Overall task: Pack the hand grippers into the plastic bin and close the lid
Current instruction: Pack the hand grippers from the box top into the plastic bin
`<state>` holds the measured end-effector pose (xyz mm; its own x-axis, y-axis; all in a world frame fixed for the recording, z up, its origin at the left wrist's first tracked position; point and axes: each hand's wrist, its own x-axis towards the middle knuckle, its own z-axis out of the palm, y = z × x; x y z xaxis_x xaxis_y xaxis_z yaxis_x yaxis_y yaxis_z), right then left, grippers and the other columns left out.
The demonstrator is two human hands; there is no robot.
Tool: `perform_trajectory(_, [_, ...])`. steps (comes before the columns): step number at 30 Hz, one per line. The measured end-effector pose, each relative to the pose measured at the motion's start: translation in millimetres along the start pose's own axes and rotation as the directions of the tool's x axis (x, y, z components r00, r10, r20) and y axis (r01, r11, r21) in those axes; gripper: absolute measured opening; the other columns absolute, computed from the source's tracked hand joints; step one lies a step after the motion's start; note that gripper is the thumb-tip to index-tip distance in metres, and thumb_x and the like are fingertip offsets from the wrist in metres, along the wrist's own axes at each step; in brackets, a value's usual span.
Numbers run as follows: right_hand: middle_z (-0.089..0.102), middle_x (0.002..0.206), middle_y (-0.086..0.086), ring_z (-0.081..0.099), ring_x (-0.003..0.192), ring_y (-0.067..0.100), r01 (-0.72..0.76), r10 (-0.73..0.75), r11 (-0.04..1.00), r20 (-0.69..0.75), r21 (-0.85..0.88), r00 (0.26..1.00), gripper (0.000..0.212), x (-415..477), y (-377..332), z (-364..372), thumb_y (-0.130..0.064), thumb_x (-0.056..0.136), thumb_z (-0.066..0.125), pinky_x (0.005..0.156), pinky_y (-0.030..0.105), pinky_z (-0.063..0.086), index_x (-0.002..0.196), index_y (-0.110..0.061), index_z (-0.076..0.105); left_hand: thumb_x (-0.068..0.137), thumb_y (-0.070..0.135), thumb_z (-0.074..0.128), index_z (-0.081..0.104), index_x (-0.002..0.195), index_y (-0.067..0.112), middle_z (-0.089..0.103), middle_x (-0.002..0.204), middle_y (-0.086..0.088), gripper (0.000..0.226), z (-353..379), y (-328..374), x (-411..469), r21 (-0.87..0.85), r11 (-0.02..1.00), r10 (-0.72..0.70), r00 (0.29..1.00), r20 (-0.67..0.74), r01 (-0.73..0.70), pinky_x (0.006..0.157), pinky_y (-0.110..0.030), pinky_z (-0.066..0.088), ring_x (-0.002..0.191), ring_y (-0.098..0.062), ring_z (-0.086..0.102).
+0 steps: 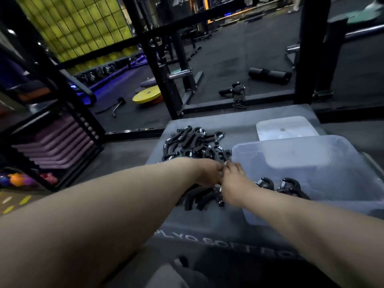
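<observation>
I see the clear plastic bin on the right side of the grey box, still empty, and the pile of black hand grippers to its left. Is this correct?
Not quite: the plastic bin is not empty. The head view shows at least two hand grippers already lying inside it. The rest holds: the bin sits on the right of the grey box, and the pile of black hand grippers lies to its left.

A yellow weight plate [147, 96] is seen lying flat on the dark gym floor left of centre, with a black foam roller [269, 75] set well apart at the upper right. Purple mats [54, 142] are stacked in a black rack at the left edge, and coloured kettlebells [17, 179] are gathered below them. A yellow-green mesh panel [72, 23] is hung at the upper left.
</observation>
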<state>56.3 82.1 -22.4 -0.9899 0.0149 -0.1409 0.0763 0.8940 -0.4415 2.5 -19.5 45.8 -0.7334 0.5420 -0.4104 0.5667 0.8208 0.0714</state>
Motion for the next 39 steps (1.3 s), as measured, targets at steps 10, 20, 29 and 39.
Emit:
perform_trajectory(10, [-0.019,0.159,0.021,-0.028,0.144,0.034,-0.059,0.052,0.989,-0.053,-0.138,0.997,0.078,34,-9,13,-0.010,0.090,0.041,0.117,0.037,-0.015,0.151,0.007,-0.003,0.095,0.021,0.045,0.052,0.107,0.011,0.057,0.118,-0.008,0.017,32,-112,74,0.036,0.996,-0.081,0.996,-0.048,0.083,0.089,-0.035,0.048,0.105,-0.027,0.058])
perform_trajectory(20, [-0.023,0.160,0.008,-0.036,0.141,0.020,-0.019,0.008,0.992,-0.087,-0.121,0.996,0.064,34,0,14,-0.026,0.103,0.028,0.112,0.027,-0.019,0.154,-0.004,-0.003,0.101,0.035,0.041,0.012,0.157,0.019,0.015,0.164,-0.008,0.065,53,-176,175,-0.401,0.901,-0.293,0.915,-0.278,0.167,0.119,-0.048,0.023,0.149,-0.030,0.020])
perform_trajectory(29, [-0.017,0.162,0.004,-0.034,0.142,0.017,-0.033,0.027,0.999,-0.143,-0.041,0.989,0.063,31,-1,13,-0.014,0.101,0.030,0.107,0.021,-0.022,0.155,-0.006,0.000,0.098,0.041,0.049,0.061,0.109,0.010,0.054,0.125,-0.015,0.035,40,-159,208,-0.114,0.926,-0.376,0.897,-0.232,0.359,0.095,-0.044,0.045,0.114,-0.037,0.053])
perform_trajectory(39, [-0.011,0.163,-0.003,-0.028,0.145,0.012,-0.062,0.063,0.998,-0.130,0.009,0.990,0.058,29,-4,11,-0.020,0.104,0.029,0.112,0.021,-0.013,0.156,-0.010,0.007,0.101,0.004,0.033,0.052,0.131,0.000,0.058,0.126,-0.024,0.036,-62,-140,147,-0.460,0.857,-0.381,0.887,-0.262,0.232,0.091,-0.041,0.047,0.115,-0.039,0.057])
